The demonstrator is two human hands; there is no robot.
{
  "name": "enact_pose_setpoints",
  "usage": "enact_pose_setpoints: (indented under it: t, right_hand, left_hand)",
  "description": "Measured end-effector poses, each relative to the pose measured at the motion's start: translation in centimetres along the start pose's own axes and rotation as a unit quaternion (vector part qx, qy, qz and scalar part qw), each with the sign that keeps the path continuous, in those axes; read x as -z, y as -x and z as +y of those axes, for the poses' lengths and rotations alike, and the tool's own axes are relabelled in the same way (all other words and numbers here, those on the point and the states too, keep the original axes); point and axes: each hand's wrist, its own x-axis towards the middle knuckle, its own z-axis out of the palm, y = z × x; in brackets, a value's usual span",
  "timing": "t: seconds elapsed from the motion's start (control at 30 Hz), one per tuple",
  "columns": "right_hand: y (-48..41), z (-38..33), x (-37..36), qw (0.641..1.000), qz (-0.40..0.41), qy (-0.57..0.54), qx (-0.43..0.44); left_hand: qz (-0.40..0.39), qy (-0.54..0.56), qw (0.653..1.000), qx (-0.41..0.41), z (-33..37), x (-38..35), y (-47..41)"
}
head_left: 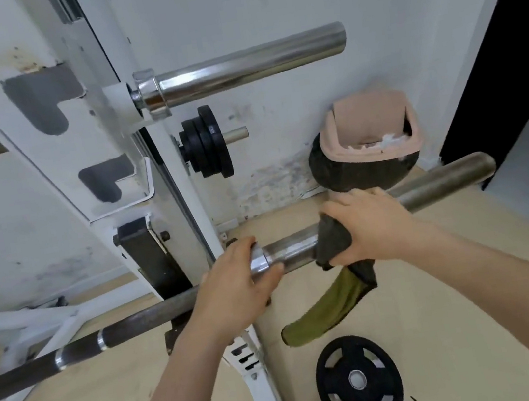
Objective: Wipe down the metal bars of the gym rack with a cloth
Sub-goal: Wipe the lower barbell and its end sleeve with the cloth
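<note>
Cloth (333, 241) wrapped on the lower bar (443, 180), centre of the frame, right of the white rack (47, 130).
My right grip (371, 228) is closed round the cloth, which is folded over the bar's sleeve so the fabric meets the metal on most sides; its olive tail hangs loose below. My left grip (235, 284) clasps the bar at the chrome collar (259, 262), by my judgement to keep the sleeve from turning or sliding under the wipe. The bare sleeve end toward the right edge seems yet to be wiped. The chrome upper bar (248, 64), upper middle, is well apart from both grips.
</note>
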Motion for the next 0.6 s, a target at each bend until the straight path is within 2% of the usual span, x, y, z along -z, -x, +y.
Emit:
enact_pose_setpoints:
  t: [0.07, 0.13, 0.2, 0.27, 0.3, 0.33, 0.37, 0.43, 0.47, 0.53, 0.6]
  right_hand:
    - [0.6, 1.6, 0.5, 0.998, -0.024, 0.017, -0.054]
    - [-0.2, 1.0, 0.5, 0.998, -0.062, -0.004, -0.032]
    - [-2.0, -0.7, 1.3, 0.984, -0.133, -0.12, 0.012]
    - [-4.0, -2.6, 2.5, 0.94, -0.208, -0.269, 0.019]
    - [-4.9, -3.5, 2.7, 0.914, -0.219, -0.341, -0.001]
    - [-5.6, -4.6, 2.6, 0.899, -0.198, -0.39, -0.021]
    - [-6.0, -5.8, 2.1, 0.902, -0.151, -0.402, -0.041]
    - [-5.7, -7.9, 0.4, 0.962, 0.0, -0.27, -0.048]
    - [-5.1, -8.4, -0.4, 0.979, 0.055, -0.194, -0.043]
    - [-3.8, -7.6, -1.1, 0.986, 0.096, -0.13, -0.025]
    - [-3.1, -5.6, -1.3, 0.989, 0.091, -0.111, -0.029]
  left_hand:
    - [-0.004, 0.002, 1.0, 0.019, -0.2, -0.4, -0.3]
    - [0.006, -0.003, 1.0, 0.027, 0.0, -0.7, -0.5]
    - [0.02, 0.008, 0.999, 0.025, 0.3, -0.9, -0.5]
    - [0.046, 0.034, 0.998, 0.01, 0.5, -0.9, 0.0]
    - [0.063, 0.051, 0.997, -0.003, 0.6, -0.9, 0.5]
    - [0.079, 0.063, 0.995, -0.015, 0.5, -1.0, 1.2]
    - [0.096, 0.069, 0.993, -0.028, 0.5, -1.1, 1.9]
    - [0.145, 0.066, 0.986, -0.055, 0.6, -1.4, 2.7]
    - [0.168, 0.062, 0.982, -0.062, 0.8, -1.3, 2.6]
    - [0.185, 0.053, 0.98, -0.047, 1.4, -1.2, 1.3]
    - [0.139, 0.006, 0.99, 0.004, 1.8, -1.5, -0.5]
